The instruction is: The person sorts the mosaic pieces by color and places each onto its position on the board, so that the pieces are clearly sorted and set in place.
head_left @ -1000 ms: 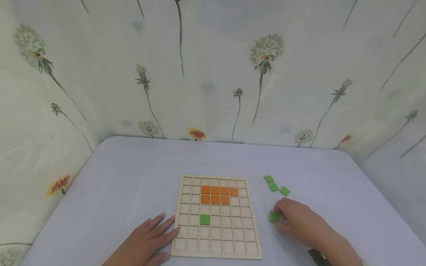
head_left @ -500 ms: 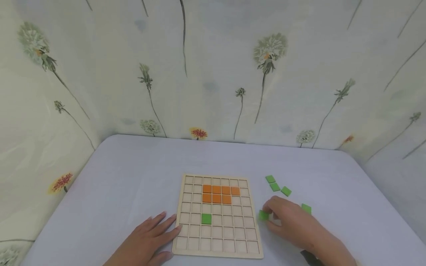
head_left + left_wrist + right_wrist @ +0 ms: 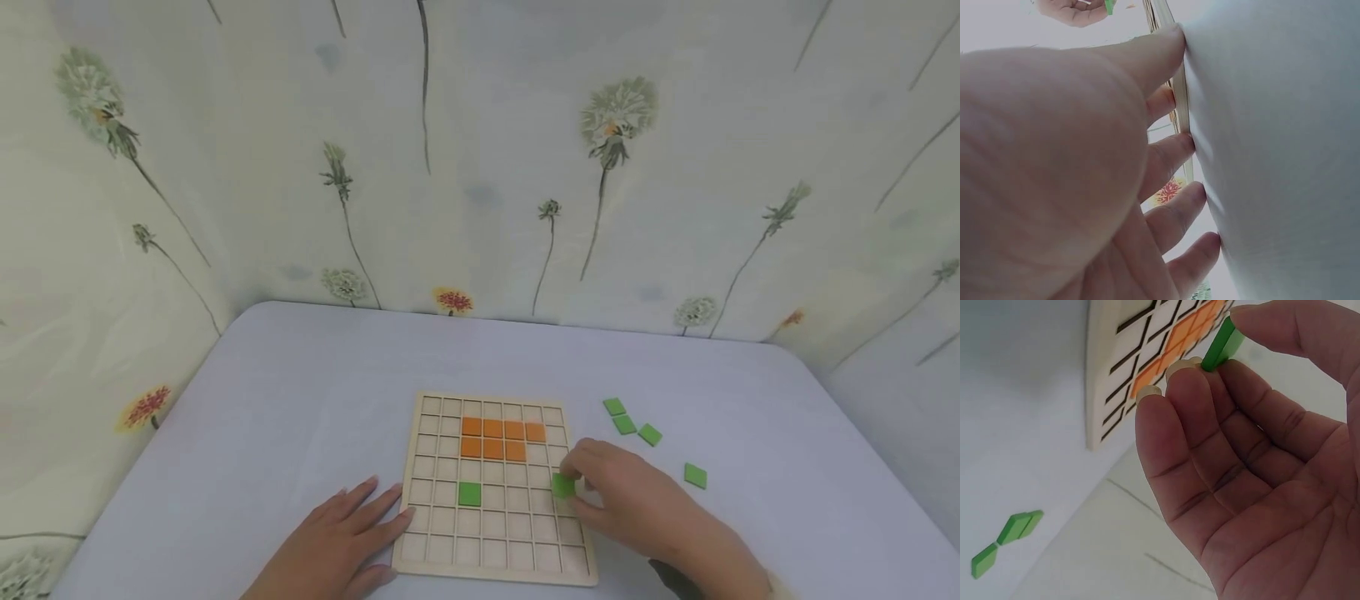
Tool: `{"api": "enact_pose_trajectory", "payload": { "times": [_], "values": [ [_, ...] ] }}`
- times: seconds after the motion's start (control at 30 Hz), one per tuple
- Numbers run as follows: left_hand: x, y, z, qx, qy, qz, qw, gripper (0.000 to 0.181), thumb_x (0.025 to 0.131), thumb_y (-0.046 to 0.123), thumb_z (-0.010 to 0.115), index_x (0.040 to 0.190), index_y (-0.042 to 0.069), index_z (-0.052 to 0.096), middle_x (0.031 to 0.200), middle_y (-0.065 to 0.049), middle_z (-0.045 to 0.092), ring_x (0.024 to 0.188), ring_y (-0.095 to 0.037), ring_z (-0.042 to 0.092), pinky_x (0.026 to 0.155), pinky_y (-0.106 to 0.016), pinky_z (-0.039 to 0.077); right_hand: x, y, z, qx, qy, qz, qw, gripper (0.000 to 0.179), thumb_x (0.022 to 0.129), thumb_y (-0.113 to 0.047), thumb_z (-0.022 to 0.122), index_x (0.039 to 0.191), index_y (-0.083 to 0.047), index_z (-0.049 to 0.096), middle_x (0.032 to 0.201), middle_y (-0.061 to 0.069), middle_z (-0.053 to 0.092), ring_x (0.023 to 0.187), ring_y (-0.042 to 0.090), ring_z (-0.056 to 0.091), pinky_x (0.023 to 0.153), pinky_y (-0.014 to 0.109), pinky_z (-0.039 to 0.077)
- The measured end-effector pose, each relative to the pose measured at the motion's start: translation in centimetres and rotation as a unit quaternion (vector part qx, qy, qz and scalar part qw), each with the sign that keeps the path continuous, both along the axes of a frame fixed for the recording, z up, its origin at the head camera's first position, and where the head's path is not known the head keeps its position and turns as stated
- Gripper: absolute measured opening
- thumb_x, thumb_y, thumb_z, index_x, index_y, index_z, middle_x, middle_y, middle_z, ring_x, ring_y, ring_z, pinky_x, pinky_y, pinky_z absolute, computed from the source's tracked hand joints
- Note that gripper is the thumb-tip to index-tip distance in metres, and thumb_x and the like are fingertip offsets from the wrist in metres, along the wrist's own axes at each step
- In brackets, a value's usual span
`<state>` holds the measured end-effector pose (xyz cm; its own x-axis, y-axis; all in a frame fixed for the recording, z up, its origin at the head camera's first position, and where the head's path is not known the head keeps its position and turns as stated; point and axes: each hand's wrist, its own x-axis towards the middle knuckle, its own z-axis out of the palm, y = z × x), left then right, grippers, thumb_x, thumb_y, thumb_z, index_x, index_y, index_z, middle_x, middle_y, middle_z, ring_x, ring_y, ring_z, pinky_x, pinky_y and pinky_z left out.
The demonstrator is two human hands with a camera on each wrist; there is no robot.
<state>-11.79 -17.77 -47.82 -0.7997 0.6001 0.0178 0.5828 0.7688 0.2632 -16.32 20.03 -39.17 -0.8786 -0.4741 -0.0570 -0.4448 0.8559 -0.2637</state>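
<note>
A pale wooden grid board (image 3: 495, 523) lies on the table, several orange square tiles (image 3: 492, 438) in two rows near its far side. One green square tile (image 3: 469, 494) sits in a cell lower down. My right hand (image 3: 630, 500) pinches another green tile (image 3: 564, 486) between thumb and fingers over the board's right edge; the right wrist view shows this held tile (image 3: 1224, 345) edge-on, off the board. Flat and spread, my left hand (image 3: 337, 537) rests on the table, fingertips at the board's left edge; in the left wrist view its fingers (image 3: 1172, 215) touch that edge.
To the right of the board, several loose green tiles (image 3: 624, 424) lie on the white tablecloth (image 3: 322, 375), with a single green tile (image 3: 695, 475) nearer the right forearm. A flower-patterned curtain (image 3: 480, 167) hangs behind the table.
My right hand has moved left with the pinched green tile, from the tablecloth to over the board's right edge, uncovering a loose green tile. The left hand stays at the board.
</note>
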Motion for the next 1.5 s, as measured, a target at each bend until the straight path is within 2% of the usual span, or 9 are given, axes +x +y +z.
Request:
{"api": "enact_pose_trajectory", "payload": {
  "times": [0.2, 0.47, 0.87, 1.03, 1.2, 1.5],
  "values": [
    [0.0, 0.0, 0.0, 0.002, 0.003, 0.001, 1.0, 0.058, 0.103, 0.053, 0.059, 0.154, 0.027, 0.056, 0.162, -0.001, 0.046, 0.15, -0.033, 0.039, 0.112, -0.058, 0.041, -0.3, -1.3, 0.1, 0.003, 0.011, 0.038, 0.9992, 0.019, 0.088, -0.019, 0.082, 0.102, -0.024, 0.07, 0.101, -0.017, 0.062, 0.091, 0.003, 0.061, 0.081, 0.03, 0.057],
    [-0.1, -0.1, -0.2, 0.012, 0.019, -0.003, 0.9997, 0.058, 0.104, 0.058, 0.055, 0.153, 0.026, 0.057, 0.161, 0.0, 0.048, 0.149, -0.033, 0.041, 0.111, -0.057, 0.042, -0.9, -3.0, 0.0, -0.004, 0.027, 0.086, 0.9959, 0.017, 0.088, -0.016, 0.081, 0.102, -0.019, 0.071, 0.097, -0.015, 0.062, 0.088, 0.004, 0.059, 0.08, 0.03, 0.056],
    [-0.3, -0.6, -0.5, 0.038, 0.02, -0.015, 0.999, 0.056, 0.104, 0.054, 0.058, 0.152, 0.025, 0.058, 0.161, -0.002, 0.048, 0.149, -0.035, 0.041, 0.11, -0.06, 0.042, -1.6, -5.1, -0.6, 0.014, 0.028, 0.102, 0.9943, 0.014, 0.089, -0.018, 0.08, 0.099, -0.018, 0.069, 0.094, -0.014, 0.06, 0.084, 0.003, 0.054, 0.078, 0.03, 0.055],
    [-0.2, -0.5, -0.4, 0.025, 0.023, -0.006, 0.9994, 0.056, 0.102, 0.053, 0.061, 0.152, 0.027, 0.058, 0.161, -0.002, 0.048, 0.149, -0.034, 0.042, 0.11, -0.058, 0.042, -1.8, -5.8, -1.1, 0.027, 0.021, 0.1, 0.9944, 0.013, 0.09, -0.019, 0.078, 0.099, -0.019, 0.07, 0.094, -0.014, 0.06, 0.083, 0.004, 0.053, 0.077, 0.029, 0.055],
    [0.0, -0.2, -0.1, 0.007, 0.019, 0.007, 0.9998, 0.057, 0.099, 0.05, 0.067, 0.152, 0.03, 0.058, 0.161, -0.002, 0.048, 0.148, -0.033, 0.042, 0.11, -0.057, 0.043, -2.1, -6.5, -1.6, 0.025, 0.028, 0.115, 0.9926, 0.012, 0.087, -0.014, 0.077, 0.096, -0.018, 0.069, 0.09, -0.013, 0.058, 0.079, 0.006, 0.05, 0.071, 0.027, 0.053],
    [0.2, 0.0, 0.2, -0.001, 0.013, 0.015, 0.9998, 0.056, 0.1, 0.05, 0.066, 0.152, 0.03, 0.058, 0.161, -0.001, 0.048, 0.149, -0.032, 0.041, 0.11, -0.057, 0.043, -2.2, -7.3, -2.1, 0.032, 0.02, 0.116, 0.9925, 0.011, 0.087, -0.012, 0.077, 0.094, -0.016, 0.068, 0.087, -0.013, 0.056, 0.075, 0.006, 0.048, 0.068, 0.026, 0.051]
  ]
}}
